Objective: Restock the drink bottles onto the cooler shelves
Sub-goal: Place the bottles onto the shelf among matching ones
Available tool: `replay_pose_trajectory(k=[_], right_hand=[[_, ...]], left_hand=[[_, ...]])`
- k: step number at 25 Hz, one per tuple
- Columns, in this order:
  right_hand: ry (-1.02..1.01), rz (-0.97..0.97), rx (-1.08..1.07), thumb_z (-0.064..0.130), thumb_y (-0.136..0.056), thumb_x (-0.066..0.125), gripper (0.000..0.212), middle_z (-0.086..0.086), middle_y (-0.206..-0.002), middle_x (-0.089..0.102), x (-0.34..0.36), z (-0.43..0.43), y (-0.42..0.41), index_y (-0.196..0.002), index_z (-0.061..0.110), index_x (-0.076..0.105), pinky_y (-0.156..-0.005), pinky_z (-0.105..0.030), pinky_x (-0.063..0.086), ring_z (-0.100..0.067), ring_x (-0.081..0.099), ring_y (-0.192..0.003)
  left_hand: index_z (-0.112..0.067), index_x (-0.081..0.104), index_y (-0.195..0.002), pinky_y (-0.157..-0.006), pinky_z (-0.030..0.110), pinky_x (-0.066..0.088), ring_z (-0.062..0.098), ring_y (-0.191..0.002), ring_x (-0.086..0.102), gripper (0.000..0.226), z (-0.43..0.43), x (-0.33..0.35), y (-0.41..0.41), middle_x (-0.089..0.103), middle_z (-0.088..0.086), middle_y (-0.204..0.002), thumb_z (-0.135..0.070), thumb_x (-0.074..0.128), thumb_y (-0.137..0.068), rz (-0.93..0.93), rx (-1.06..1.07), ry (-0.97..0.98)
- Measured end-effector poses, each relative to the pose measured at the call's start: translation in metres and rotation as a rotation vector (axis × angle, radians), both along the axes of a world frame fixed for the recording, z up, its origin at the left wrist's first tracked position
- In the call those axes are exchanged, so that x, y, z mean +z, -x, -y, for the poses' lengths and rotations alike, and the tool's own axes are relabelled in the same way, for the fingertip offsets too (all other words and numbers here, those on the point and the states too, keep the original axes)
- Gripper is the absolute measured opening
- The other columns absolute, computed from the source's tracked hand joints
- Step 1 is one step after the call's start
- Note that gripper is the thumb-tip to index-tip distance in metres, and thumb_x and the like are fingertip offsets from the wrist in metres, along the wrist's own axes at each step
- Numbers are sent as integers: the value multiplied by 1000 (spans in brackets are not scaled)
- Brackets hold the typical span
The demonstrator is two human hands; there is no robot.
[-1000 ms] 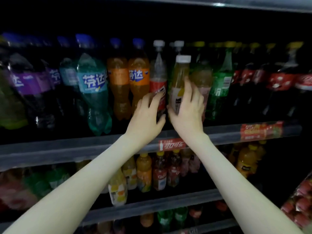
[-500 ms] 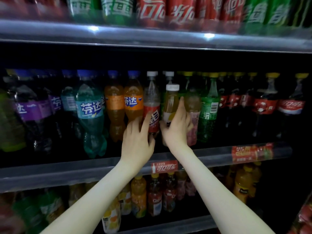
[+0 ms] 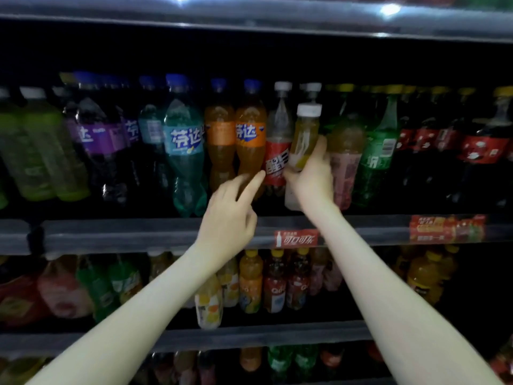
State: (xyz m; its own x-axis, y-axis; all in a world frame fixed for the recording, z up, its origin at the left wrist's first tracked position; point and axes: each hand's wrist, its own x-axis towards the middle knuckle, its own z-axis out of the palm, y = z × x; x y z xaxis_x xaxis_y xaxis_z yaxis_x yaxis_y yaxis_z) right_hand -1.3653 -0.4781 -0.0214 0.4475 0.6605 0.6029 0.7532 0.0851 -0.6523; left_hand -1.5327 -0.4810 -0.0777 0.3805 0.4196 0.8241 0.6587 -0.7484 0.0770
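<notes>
My right hand [image 3: 312, 176] grips a small yellow juice bottle [image 3: 304, 137] with a white cap, tilted slightly left, in front of the middle cooler shelf [image 3: 138, 234]. It sits between a clear red-labelled bottle [image 3: 277, 151] and a pink-labelled bottle [image 3: 347, 159]. My left hand [image 3: 230, 215] hovers just left of it, index finger stretched toward the red-labelled bottle and the orange soda bottle [image 3: 249, 143], holding nothing.
The middle shelf is packed with purple, teal, orange, green [image 3: 377, 154] and cola bottles [image 3: 480, 145]. A lower shelf [image 3: 249, 337] holds several small juice bottles. Another shelf edge [image 3: 249, 20] runs overhead. A red price tag [image 3: 295, 238] marks the rail.
My left hand has drawn back from the red-labelled bottle and now points with one finger. My right hand has tilted the yellow bottle and lifted it a little.
</notes>
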Motion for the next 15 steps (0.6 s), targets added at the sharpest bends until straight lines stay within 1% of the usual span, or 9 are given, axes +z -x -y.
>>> replay_pose_trajectory(k=[2,4,7,8,9,11,12,14,15], right_hand=[[-44,-12,40,20,-78,72,76,-14,-132,42,2,8,-4,-141,9,30,-90,-33,43,-30,52,-115],[-136,-10,42,18,-75,74,65,-12,-125,42,-8,21,0,-130,6,42,-89,-22,40,-19,50,-107],[-346,-57,69,16,-76,77,67,-16,-127,39,-39,46,22,-130,-3,42,-84,-1,32,-5,42,-104],[-401,-77,69,16,-76,77,67,-18,-127,39,-48,54,29,-128,-6,41,-87,0,33,-6,42,-107],[-450,-90,77,16,-76,78,67,-18,-126,38,-53,62,36,-126,-9,41,-92,-4,36,-10,44,-111],[-538,-41,101,19,-76,79,64,-14,-123,39,-61,80,51,-121,-12,44,-98,-26,46,-22,47,-114],[-566,30,108,23,-76,78,63,-17,-121,44,-66,89,56,-118,-14,48,-100,-31,46,-27,49,-113],[-430,110,167,43,-75,77,70,-24,-113,59,-86,108,63,-112,-13,57,-99,-21,43,-31,57,-109],[-223,33,241,63,-70,73,83,-20,-109,64,-94,120,70,-111,-8,62,-91,-11,43,-25,62,-104]], left_hand=[[-8,46,-137,-94,41,43,33,-111,51,53,11,-14,32,55,19,-123,-1,51,-85,-14,-25,-71],[-6,51,-131,-93,38,44,30,-107,52,43,22,-35,64,57,19,-118,-2,50,-88,-27,-35,-131],[-4,55,-123,-90,33,43,28,-100,53,33,32,-72,93,60,18,-107,-6,48,-90,-54,-46,-120],[-3,56,-121,-90,29,42,27,-100,52,32,34,-84,98,60,18,-106,-6,48,-90,-52,-40,-78],[-3,57,-119,-89,25,41,25,-99,52,31,36,-95,102,60,16,-105,-7,49,-89,-38,-26,-21],[-3,57,-119,-81,19,40,19,-96,52,33,39,-116,111,59,12,-105,-14,48,-90,-4,33,130],[-4,56,-120,-74,17,41,18,-95,52,34,39,-126,115,57,10,-106,-18,48,-91,11,68,221],[-8,52,-127,-67,20,42,21,-97,56,37,35,-146,122,54,7,-114,-21,53,-92,41,144,457],[-11,48,-130,-67,23,43,22,-99,57,40,32,-155,123,52,6,-120,-22,55,-93,57,185,586]])
